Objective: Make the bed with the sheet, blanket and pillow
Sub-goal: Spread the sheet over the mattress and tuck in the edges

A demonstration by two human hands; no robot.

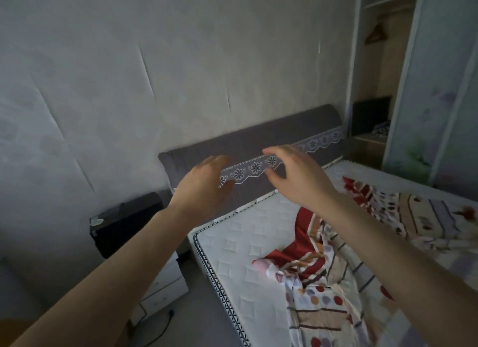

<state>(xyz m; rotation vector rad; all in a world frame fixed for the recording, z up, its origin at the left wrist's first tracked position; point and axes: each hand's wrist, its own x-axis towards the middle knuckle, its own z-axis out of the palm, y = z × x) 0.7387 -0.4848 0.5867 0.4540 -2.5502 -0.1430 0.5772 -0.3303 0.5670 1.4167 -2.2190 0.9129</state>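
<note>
Both arms reach forward from the bottom of the view toward the head of the bed. The left hand [204,183] hangs in the air at about 9 o'clock from the centre, back toward the camera, fingers loosely spread and slightly curved, holding nothing. The right hand [300,176] is just beside it at 3 o'clock, with thumb and fingers apart in an open curve, also holding nothing. Both hands are in front of the grey padded headboard [258,137], level with its white lace trim [248,168]. A stretch of the flowered trim shows between them. The blur hides whether either hand touches it.

The patterned bedding [336,282], red and cream with dots and stripes, lies crumpled at 4 to 5 o'clock on the bare white quilted mattress [240,243]. It is bunched under the right forearm and trails toward the right edge. I cannot tell whether it is the sheet or the blanket.

At 8 o'clock a black box [126,222] sits on a white drawer unit [168,287] beside the bed, and a dark cable [160,323] lies on the floor below. A wardrobe [426,88] stands at 2 o'clock, with a hanger [375,32] inside its open section.
</note>
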